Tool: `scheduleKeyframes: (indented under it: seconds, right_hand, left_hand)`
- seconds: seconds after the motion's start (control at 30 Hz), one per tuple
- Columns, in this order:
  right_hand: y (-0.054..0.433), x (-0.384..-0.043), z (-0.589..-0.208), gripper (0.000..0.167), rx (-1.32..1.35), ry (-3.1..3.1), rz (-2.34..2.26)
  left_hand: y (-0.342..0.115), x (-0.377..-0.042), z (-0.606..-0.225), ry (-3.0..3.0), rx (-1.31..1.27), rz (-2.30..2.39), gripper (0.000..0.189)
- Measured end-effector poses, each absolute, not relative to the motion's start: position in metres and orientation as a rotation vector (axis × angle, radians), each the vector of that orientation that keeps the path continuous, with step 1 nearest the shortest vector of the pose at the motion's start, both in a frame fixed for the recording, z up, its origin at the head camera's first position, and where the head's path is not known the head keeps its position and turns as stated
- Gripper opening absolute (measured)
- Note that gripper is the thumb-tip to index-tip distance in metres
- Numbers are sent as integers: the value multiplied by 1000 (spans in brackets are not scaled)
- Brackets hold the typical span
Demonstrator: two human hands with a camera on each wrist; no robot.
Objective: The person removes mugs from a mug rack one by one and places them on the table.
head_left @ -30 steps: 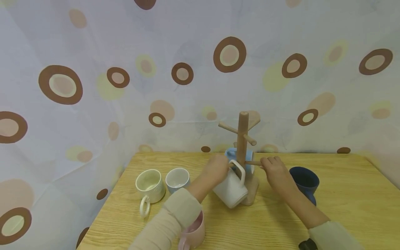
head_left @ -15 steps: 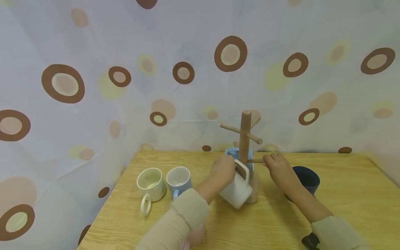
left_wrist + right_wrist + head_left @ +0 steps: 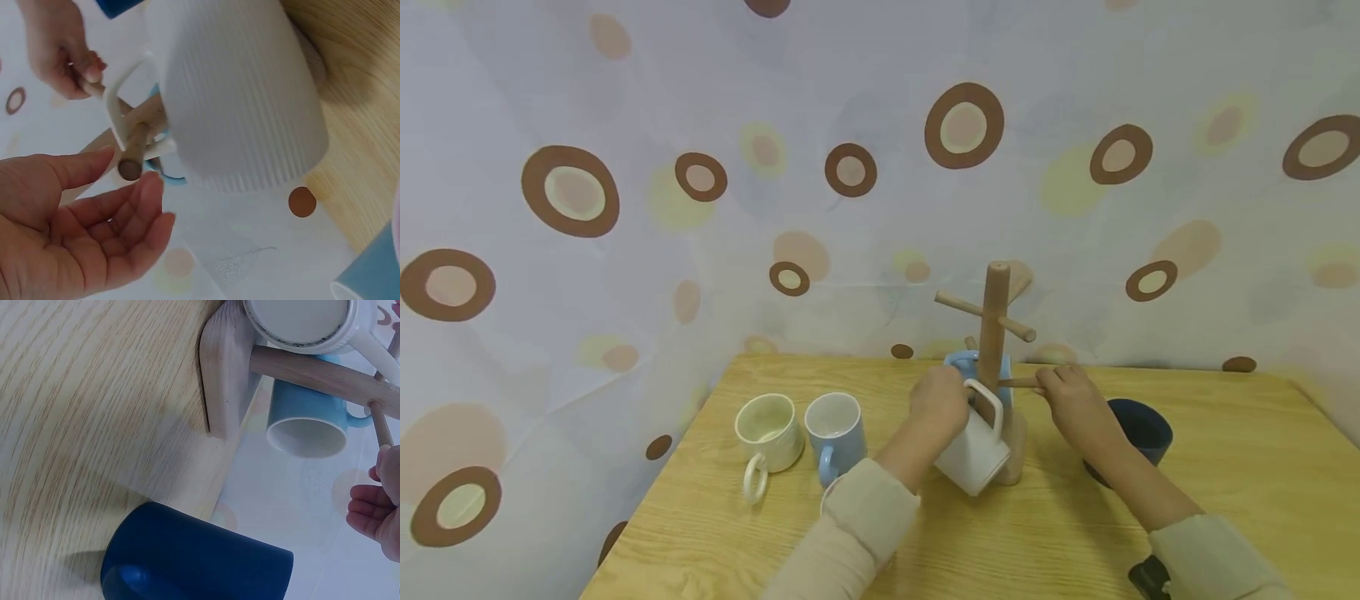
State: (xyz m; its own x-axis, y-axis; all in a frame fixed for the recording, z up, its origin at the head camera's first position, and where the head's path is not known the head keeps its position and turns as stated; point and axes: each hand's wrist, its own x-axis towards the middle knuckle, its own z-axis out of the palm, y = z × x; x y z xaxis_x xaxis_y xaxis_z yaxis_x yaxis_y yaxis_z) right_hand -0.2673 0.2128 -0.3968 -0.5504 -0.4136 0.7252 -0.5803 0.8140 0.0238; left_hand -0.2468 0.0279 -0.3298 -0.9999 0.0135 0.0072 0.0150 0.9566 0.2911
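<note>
A white ribbed mug [image 3: 972, 457] hangs tilted by its handle on a lower peg [image 3: 132, 156] of the wooden mug tree [image 3: 996, 304]. Around that peg's end is my left hand [image 3: 938, 404]; in the left wrist view its thumb and fingertips stand apart on either side of the tip, fingers loosely bent. My right hand [image 3: 1075, 408] pinches the end of another lower peg [image 3: 381, 428] on the right side. Behind the post, a light blue mug [image 3: 306, 415] hangs on the tree. The upper pegs carry no mugs.
A navy mug [image 3: 1141, 429] stands right of the tree, partly behind my right forearm. To the left stand a cream mug [image 3: 769, 433] and a blue mug [image 3: 837, 433]. My left sleeve mostly hides another mug. A black object [image 3: 1150, 575] shows beside my right sleeve.
The tree's post and the white mug have shifted slightly right in view, as the whole scene has drifted right. My left hand has come away from its grip at the peg; my right hand still pinches its peg.
</note>
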Motion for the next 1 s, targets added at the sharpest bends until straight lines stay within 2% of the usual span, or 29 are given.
scheduleKeyframes:
  seconds: [0.17, 0.33, 0.53, 0.73, 1.0]
  right_hand:
    - [213, -267, -399, 17, 707, -2246, 296]
    - [215, -267, -402, 22, 685, -2226, 318]
    - [211, -269, -402, 23, 695, -2200, 333]
    - [210, -270, -402, 23, 692, -2220, 318]
    - [211, -269, -402, 21, 675, -2244, 342]
  left_hand:
    - [32, -230, -318, -3043, 80, -455, 27]
    - [36, -210, -317, -2838, -19, -556, 25]
    - [38, -195, -340, -2487, -135, -984, 46]
    - [46, -191, -372, -2243, 37, -1354, 63]
    - [55, -194, -403, -2068, 291, -1485, 87]
